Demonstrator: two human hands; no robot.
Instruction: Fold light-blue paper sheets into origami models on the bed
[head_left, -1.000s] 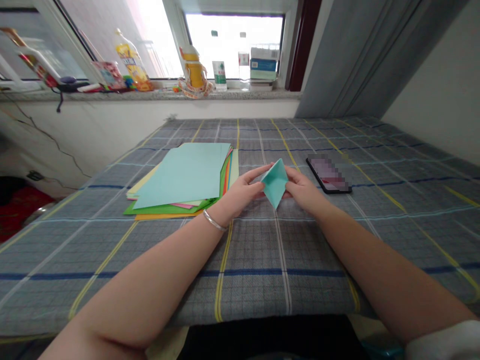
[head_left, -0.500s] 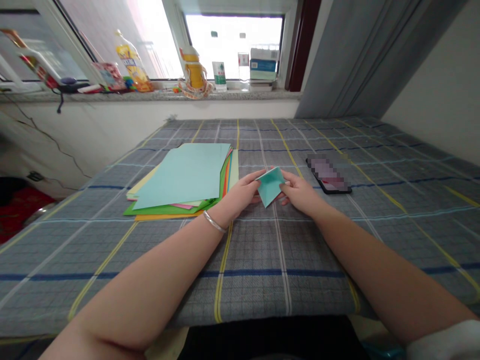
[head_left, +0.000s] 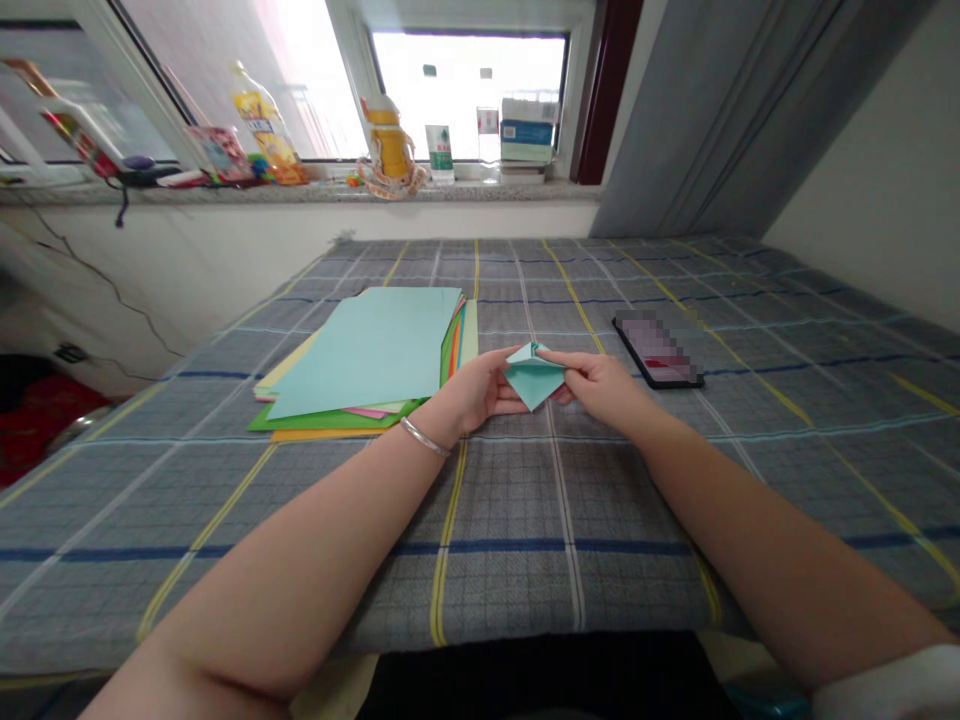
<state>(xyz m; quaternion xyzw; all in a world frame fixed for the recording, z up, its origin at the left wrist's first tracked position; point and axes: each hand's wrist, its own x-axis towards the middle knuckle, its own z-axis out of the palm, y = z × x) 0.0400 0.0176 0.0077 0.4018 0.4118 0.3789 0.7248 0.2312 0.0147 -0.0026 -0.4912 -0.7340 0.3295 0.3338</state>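
Observation:
A small folded piece of light-blue paper (head_left: 534,383) is held between my two hands above the plaid cloth. Its lower corner points toward me, and its top part is bent over into a flap. My left hand (head_left: 484,388) grips the left side, with some fingers stretched beneath the paper. On the right side, my right hand (head_left: 596,382) pinches the paper, its index finger lying along the top flap. The fingers behind the paper are partly hidden. A silver bangle (head_left: 424,437) circles my left wrist.
A stack of coloured paper (head_left: 367,350), light blue on top, lies left of my hands. To the right rests a phone (head_left: 660,350) with a blurred screen. Bottles and boxes stand along the windowsill (head_left: 315,192) behind the plaid-covered surface (head_left: 510,500).
The paper's top part has been bent down toward me, where it stood flat before. My right index finger has moved leftward onto the top flap, and my left hand has turned slightly.

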